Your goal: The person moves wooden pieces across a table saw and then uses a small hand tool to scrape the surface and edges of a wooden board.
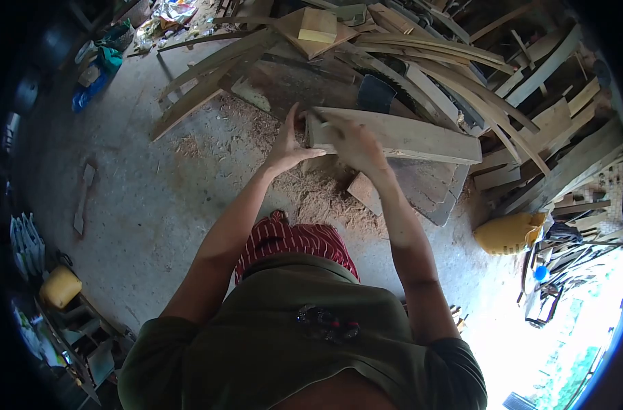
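Observation:
A thick, pale wooden beam lies at a slant before me, its near-left end between my hands. At that end my left hand is spread in a C shape, thumb stretched along the lower edge and fingers pointing up. My right hand is closed over the beam's top near the same end, slightly smeared by motion. Something dark and thin shows by its fingertips, too hidden to name. Below the beam, a small wood block rests among sawdust and shavings.
A dark flat board lies beneath the beam. Piled planks and curved timber crowd the back and right. A yellow sack sits at right, a yellow jerrycan at left. A wooden piece lies on the concrete floor.

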`<state>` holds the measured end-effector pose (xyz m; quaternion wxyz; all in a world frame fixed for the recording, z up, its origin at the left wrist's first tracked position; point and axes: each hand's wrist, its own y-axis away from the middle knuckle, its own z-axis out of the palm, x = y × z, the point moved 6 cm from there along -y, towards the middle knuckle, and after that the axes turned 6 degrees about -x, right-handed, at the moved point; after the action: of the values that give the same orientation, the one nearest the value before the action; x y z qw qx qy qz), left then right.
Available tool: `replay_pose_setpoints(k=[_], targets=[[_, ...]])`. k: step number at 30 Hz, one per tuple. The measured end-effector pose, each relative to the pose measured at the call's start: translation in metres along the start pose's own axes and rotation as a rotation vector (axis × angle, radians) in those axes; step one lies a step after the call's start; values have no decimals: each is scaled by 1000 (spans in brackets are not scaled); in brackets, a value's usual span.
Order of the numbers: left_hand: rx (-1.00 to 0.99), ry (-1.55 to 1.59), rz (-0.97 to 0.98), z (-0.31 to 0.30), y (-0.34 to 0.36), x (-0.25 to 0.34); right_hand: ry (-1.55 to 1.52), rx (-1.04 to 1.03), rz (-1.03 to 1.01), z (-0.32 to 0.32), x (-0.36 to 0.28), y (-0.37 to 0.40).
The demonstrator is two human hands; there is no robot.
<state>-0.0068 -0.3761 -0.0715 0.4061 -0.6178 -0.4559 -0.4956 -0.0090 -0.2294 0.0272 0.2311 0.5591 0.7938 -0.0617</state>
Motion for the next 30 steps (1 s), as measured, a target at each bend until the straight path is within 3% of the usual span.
replay_pose_setpoints(k=[2,3,8,10,11,13,17,18,20,22,24,27,30], targets=[[35,-117,54,-1,0,-2,-108,91,155,-17,25,3],[43,-115,50,-2,2,-4,56,262,130,-23,29,4],[31,-132,120,-2,-6,-20,109,85,64,34,14,13],[26,-123,70,-2,-1,-1,93,213,-151,21,-14,33],[31,-109,22,-3,0,5,89,214,-154,18,-6,34],[43,-108,18,-3,-1,1,144,476,36,-6,28,43],[25,-93,-12,-2,-2,2,471,386,103,16,4,52],[16,-93,-14,0,-3,-2,469,384,111,23,-3,53],[50,61,81,-1,-5,-2,227,356,-181,39,-30,56],[39,-7,59,-1,-6,-5,196,377,-159,23,-27,59],[55,-69,21,-3,-4,-11,97,382,174,-1,3,65],[54,-181,-25,-3,-7,-15,211,355,116,17,5,63],[29,-61,1,0,-5,-20,204,371,-19,35,-8,65]])
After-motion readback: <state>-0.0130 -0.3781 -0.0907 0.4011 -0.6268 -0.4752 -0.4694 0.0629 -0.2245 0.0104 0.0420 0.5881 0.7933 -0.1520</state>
